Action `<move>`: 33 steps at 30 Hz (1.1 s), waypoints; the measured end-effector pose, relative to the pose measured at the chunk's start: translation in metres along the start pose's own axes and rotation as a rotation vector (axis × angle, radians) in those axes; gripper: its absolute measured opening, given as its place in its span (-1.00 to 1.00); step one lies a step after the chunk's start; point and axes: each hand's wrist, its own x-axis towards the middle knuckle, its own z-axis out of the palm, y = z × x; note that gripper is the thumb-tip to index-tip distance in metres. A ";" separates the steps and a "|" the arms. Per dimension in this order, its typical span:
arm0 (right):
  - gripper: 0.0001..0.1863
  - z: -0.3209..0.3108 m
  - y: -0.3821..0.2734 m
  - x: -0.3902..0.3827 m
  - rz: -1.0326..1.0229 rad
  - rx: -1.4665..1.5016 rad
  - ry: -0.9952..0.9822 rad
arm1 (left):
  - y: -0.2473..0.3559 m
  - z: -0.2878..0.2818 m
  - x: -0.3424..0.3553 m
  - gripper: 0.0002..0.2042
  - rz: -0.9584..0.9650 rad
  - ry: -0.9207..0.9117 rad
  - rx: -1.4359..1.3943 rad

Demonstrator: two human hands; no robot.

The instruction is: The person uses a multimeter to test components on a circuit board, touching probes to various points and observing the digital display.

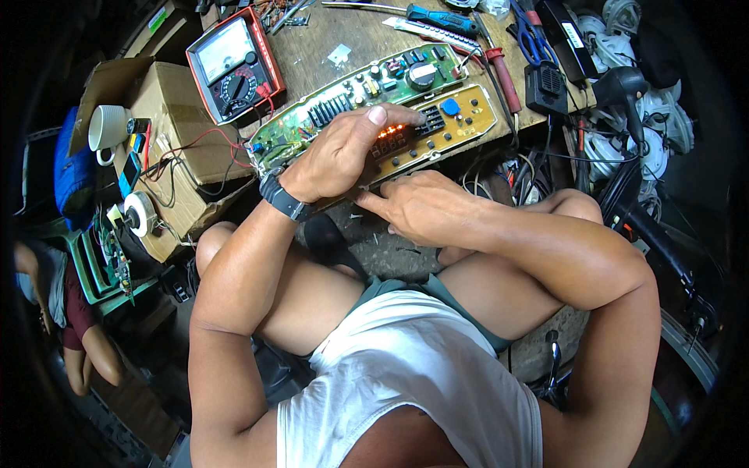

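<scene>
A brown circuit board [477, 115] with a red-lit digit display [388, 140], small buttons and a blue round part lies along the table's near edge. Behind it is a longer green circuit board [367, 84] crowded with components. My left hand [335, 152], a dark band on its wrist, lies over the brown board's left part, fingers stretched right across the display's top. Just below that board's near edge is my right hand [429, 207], one digit extended left towards the edge. Its other fingers are partly hidden, and I cannot tell whether it touches the board.
A red-framed analog multimeter [236, 69] stands behind on the left, beside a cardboard box [183, 109] with a white mug [108, 129]. A blue screwdriver [441, 19], a cutter knife [421, 31] and a red probe [503, 78] lie farther back. Another person [74, 312] sits at far left.
</scene>
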 end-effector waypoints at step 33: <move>-0.40 -0.015 -0.009 0.003 0.022 -0.026 -0.131 | 0.011 -0.013 -0.004 -0.25 -0.003 -0.029 0.023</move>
